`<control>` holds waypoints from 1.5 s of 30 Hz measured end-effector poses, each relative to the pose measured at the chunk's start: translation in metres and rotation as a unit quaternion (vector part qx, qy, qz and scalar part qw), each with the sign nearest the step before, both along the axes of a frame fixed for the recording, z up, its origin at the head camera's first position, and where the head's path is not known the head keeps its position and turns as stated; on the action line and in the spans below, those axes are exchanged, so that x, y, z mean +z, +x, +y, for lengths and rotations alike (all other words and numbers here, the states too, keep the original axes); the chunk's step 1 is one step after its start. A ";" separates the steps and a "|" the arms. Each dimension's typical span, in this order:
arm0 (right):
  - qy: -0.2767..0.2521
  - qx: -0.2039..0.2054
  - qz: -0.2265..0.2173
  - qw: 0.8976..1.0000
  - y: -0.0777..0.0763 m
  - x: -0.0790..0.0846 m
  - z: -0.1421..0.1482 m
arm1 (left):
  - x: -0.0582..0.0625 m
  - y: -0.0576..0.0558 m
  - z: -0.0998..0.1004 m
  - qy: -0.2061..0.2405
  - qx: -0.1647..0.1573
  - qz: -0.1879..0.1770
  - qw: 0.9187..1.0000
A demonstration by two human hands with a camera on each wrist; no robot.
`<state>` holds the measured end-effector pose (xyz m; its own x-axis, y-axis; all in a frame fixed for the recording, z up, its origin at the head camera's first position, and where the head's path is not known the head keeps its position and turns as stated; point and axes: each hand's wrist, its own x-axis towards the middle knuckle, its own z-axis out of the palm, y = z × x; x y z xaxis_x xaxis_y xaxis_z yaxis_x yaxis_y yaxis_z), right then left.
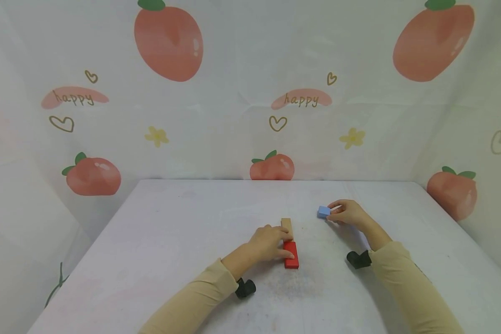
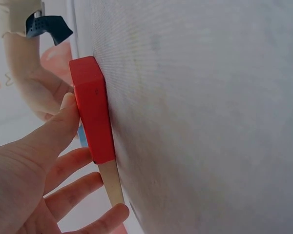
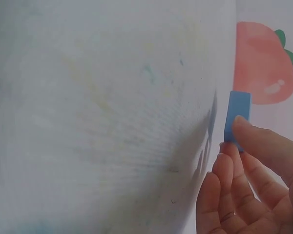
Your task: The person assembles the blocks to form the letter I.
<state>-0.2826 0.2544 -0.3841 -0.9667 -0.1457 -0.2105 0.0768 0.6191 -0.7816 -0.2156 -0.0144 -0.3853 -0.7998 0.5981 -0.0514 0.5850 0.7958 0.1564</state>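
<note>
On the white table lie a red block (image 1: 291, 262) and a plain wooden block (image 1: 285, 223), end to end in a line. My left hand (image 1: 268, 243) rests on them, the thumb on the red one and the fingers spread along the wooden one. The left wrist view shows the left thumb (image 2: 67, 109) against the red block's face, with fairly straight fingers. Farther back and to the right, my right hand (image 1: 351, 214) pinches a small blue block (image 1: 323, 211) by one end. In the right wrist view, the thumb presses on the blue block (image 3: 239, 107), with a shadow beside it.
The white table (image 1: 200, 208) ends at a back edge against a cloth (image 1: 225, 93) printed with red fruit, hearts and flowers. A black wrist mount (image 1: 246, 288) hangs under the left forearm and another mount (image 1: 358, 259) beside the right one.
</note>
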 end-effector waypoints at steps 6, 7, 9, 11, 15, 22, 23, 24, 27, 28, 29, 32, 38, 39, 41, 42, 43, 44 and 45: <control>0.008 0.007 0.006 1.000 0.001 0.001 0.000 | 0.001 0.001 0.000 0.005 0.003 -0.006 1.000; 0.010 0.008 0.007 1.000 0.002 0.001 -0.001 | 0.001 0.001 0.000 0.007 0.003 -0.008 1.000; 0.016 0.010 0.009 1.000 0.002 0.001 -0.001 | 0.001 0.001 0.000 0.009 0.003 -0.010 1.000; 0.019 0.011 0.010 1.000 0.002 0.001 -0.001 | 0.002 0.002 0.000 0.008 0.002 -0.009 1.000; 0.014 0.015 0.010 1.000 0.003 0.001 -0.003 | 0.002 0.003 0.001 0.008 0.002 -0.011 1.000; 0.000 0.022 0.016 1.000 0.003 0.002 -0.008 | 0.002 0.002 0.000 0.014 0.001 -0.011 1.000; -0.002 0.022 0.016 1.000 0.003 0.001 -0.009 | 0.002 0.002 0.000 0.014 0.000 -0.010 1.000; -0.004 0.023 0.015 1.000 0.003 0.001 -0.010 | 0.002 0.002 0.000 0.013 0.001 -0.009 1.000; -0.005 0.024 0.014 1.000 0.003 0.001 -0.012 | 0.002 0.002 0.000 0.012 0.001 -0.007 1.000; -0.005 0.024 0.013 1.000 0.003 0.001 -0.013 | 0.002 0.002 0.000 0.010 0.002 -0.008 1.000; -0.003 0.024 0.012 1.000 0.003 0.000 -0.014 | 0.002 0.002 0.000 0.009 0.003 -0.009 1.000; 0.003 0.022 0.011 1.000 0.003 0.000 -0.016 | 0.002 0.002 0.000 0.009 0.006 -0.012 1.000; 0.007 0.020 0.013 1.000 0.003 0.000 -0.021 | 0.003 0.002 0.000 0.012 0.008 -0.014 1.000; 0.008 0.021 0.013 1.000 0.003 0.001 -0.022 | 0.003 0.002 0.000 0.011 0.008 -0.014 1.000; 0.014 0.022 0.014 1.000 0.002 0.001 -0.024 | 0.003 0.002 0.000 0.009 0.008 -0.014 1.000; 0.017 0.022 0.013 1.000 0.002 0.001 -0.025 | 0.003 0.002 0.000 0.008 0.008 -0.014 1.000; 0.018 0.021 0.012 1.000 0.002 0.001 -0.026 | 0.003 0.002 0.001 0.007 0.008 -0.013 1.000; 0.021 0.020 0.012 0.999 0.002 0.001 -0.027 | 0.003 0.002 0.001 0.006 0.008 -0.013 1.000; 0.024 0.021 0.012 0.999 0.002 0.001 -0.027 | 0.003 0.002 0.001 0.006 0.008 -0.012 1.000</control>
<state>-0.2810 0.2270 -0.3829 -0.9648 -0.1757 -0.1956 0.0325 0.6585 -0.7519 -0.2137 -0.0139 -0.3818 -0.8074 0.5864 -0.0645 0.5686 0.8026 0.1803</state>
